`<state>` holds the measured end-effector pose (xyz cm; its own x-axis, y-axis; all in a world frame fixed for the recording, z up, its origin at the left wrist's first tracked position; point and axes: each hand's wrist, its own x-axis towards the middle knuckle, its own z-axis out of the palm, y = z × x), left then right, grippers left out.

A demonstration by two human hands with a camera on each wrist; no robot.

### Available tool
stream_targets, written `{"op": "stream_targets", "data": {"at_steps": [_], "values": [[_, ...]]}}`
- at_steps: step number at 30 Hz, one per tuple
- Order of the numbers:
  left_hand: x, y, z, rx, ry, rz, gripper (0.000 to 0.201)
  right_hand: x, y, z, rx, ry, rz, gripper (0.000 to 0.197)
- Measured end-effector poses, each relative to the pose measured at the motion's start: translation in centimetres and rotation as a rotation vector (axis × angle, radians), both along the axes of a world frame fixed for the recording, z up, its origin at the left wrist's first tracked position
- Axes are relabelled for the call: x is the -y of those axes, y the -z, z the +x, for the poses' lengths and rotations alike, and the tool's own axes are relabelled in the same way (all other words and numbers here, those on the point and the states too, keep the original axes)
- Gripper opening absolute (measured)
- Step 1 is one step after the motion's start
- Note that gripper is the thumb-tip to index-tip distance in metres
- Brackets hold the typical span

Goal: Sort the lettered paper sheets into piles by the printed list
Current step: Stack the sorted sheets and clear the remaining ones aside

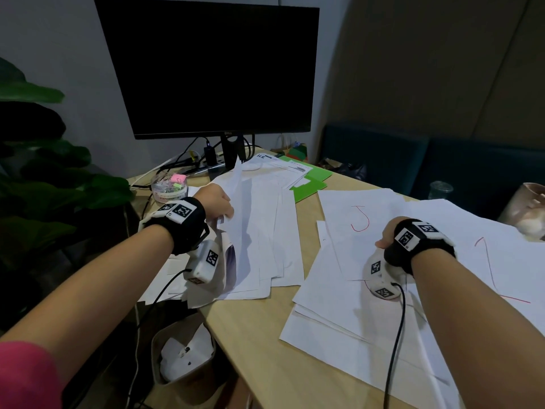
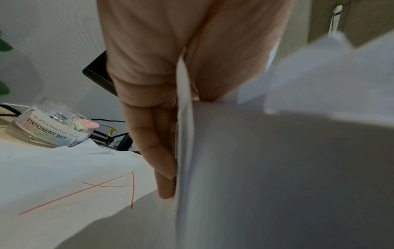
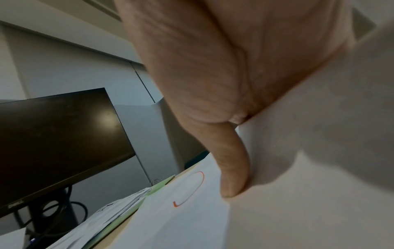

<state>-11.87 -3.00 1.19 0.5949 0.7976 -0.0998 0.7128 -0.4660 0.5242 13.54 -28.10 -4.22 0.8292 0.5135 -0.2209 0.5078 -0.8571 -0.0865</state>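
The head camera looks forward and down from above the counter (image 1: 259, 335), taking in both forearms and the monitor (image 1: 206, 66) at 12 o'clock. The left wrist camera sits tight against the palm, facing along the fingers toward the stationery tub (image 2: 49, 128) at 9 o'clock. The right wrist camera, equally close, faces the monitor at 9 o'clock. The monitor shows in the head and right wrist views, the tub in the head and left wrist views.

an office desk: a large black flat-screen monitor (image 1: 206, 66) on a stand sits at the back of a pale wooden desk (image 1: 259, 335), with cables and a power strip behind it, a clear round tub labelled "stationery set" (image 2: 49, 124) holding binder clips, green card folders (image 1: 309, 184), and loose white paper sheets (image 1: 265, 231) spread across it.
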Motion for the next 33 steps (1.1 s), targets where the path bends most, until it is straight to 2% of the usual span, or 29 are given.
{"op": "stream_targets", "data": {"at_steps": [5,6,8,9,10,12,15,20,27,30,33], "values": [[0.0,0.1,-0.1,-0.003,0.005,0.003,0.010,-0.1,-0.1,-1.2,-0.014,-0.009,-0.032,0.023],[0.0,0.1,-0.1,-0.003,0.008,0.003,0.011,-0.5,0.6,-0.2,-0.016,0.007,-0.007,0.031],[0.0,0.2,-0.1,-0.003,0.011,0.003,0.011,-1.3,1.4,0.5,0.003,0.025,-0.057,0.065],[-0.1,0.2,-0.1,-0.005,0.012,0.006,0.010,-1.7,1.5,0.7,-0.003,0.057,-0.037,0.070],[-0.1,0.2,-0.2,-0.007,0.011,0.008,0.009,-2.0,0.9,0.6,-0.019,0.085,-0.005,0.061],[-0.2,0.1,-0.2,-0.006,0.011,0.009,0.009,-2.0,-0.5,-0.4,-0.063,0.135,0.115,0.027],[-0.4,-0.3,-0.3,-0.005,0.022,0.005,0.017,-2.1,-0.8,-0.1,-0.154,0.210,0.368,0.014],[-1.1,-1.6,-0.9,-0.010,0.034,0.019,0.008,-4.5,-3.3,0.0,-0.234,0.189,0.814,0.012],[-1.8,-4.1,-2.4,-0.049,0.035,0.011,0.013,-9.9,-6.9,-3.6,-0.379,0.066,1.423,0.048],[-2.7,-5.1,-3.4,-0.041,0.044,0.030,0.024,-12.1,-6.6,-5.3,-0.516,0.121,1.497,0.039],[-3.2,-5.6,-4.0,-0.033,0.044,0.081,0.022,-14.1,-4.8,-7.7,-0.659,0.227,1.474,0.036]]}}
